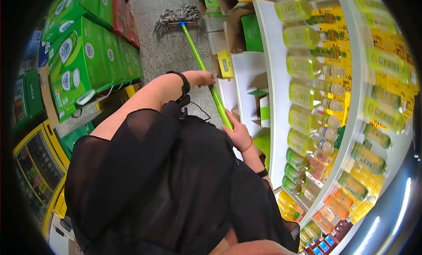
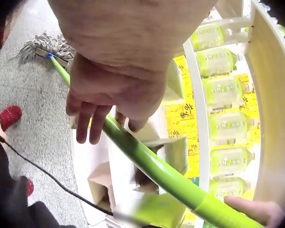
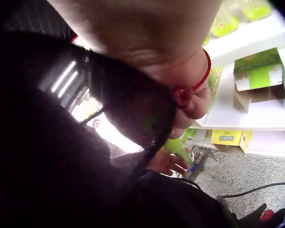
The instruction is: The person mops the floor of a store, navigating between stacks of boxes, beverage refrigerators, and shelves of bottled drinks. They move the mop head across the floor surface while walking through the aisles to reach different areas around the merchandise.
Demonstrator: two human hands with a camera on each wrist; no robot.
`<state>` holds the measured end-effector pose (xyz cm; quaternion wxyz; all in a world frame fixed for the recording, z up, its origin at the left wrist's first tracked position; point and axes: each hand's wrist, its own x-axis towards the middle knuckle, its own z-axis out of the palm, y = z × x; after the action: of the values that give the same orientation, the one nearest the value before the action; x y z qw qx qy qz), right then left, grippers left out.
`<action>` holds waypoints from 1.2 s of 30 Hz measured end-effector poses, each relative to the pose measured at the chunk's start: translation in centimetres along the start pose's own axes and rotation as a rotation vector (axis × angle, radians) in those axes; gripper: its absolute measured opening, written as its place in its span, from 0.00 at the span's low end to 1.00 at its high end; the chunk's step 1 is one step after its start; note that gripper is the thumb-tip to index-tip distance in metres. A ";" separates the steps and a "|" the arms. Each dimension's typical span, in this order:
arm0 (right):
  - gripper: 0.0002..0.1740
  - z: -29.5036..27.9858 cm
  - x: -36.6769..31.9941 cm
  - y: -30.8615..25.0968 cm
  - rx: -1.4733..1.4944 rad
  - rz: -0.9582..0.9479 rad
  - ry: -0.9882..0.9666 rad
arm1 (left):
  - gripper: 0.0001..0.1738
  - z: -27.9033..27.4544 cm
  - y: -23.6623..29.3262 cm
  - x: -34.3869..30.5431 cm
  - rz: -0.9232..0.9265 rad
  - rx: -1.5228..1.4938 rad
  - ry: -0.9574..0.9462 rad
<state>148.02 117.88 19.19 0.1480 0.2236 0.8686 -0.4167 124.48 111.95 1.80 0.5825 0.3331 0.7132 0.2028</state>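
In the head view, a green mop handle [image 1: 198, 55] slants up to a grey string mop head [image 1: 178, 17] lying on the floor. My right hand [image 1: 238, 134] grips the handle near its upper end; the right wrist view shows that hand [image 3: 192, 104] with fingers curled. Farther down the handle is my left hand [image 1: 203, 78]. Seen in the left wrist view, the left hand [image 2: 116, 92] lies over the handle [image 2: 156, 171] with fingers loosely extended, not wrapped round it. The right hand [image 2: 256, 209] appears at that view's lower right.
Green cartons [image 1: 70, 57] are stacked left of the speckled floor [image 1: 149, 48]. White shelves [image 1: 268, 79] on the right hold bottles [image 1: 303, 94] and open boxes. A yellow box [image 1: 225, 65] sits low beside the handle. Dark cable [image 2: 52, 175] hangs near the left arm.
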 end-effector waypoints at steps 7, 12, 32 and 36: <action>0.37 0.4 17.6 -6.3 -0.047 0.008 -0.033 | 0.28 -15.6 -4.5 3.4 -0.098 -0.012 0.226; 0.37 -0.3 24.7 -9.1 -0.059 -0.057 -0.020 | 0.33 -21.7 -5.5 4.7 -0.104 0.074 0.300; 0.39 -0.1 12.6 -5.2 -0.113 0.074 -0.208 | 0.24 -12.3 -3.7 3.8 -0.039 0.346 -0.030; 0.38 -2.0 6.0 -3.5 -0.110 0.073 -0.238 | 0.27 -6.7 -2.4 3.9 -0.099 0.182 -0.219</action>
<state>140.96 119.10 20.12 0.2771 0.1958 0.8577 -0.3862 117.04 113.76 -0.91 0.6336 0.3690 0.6763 0.0705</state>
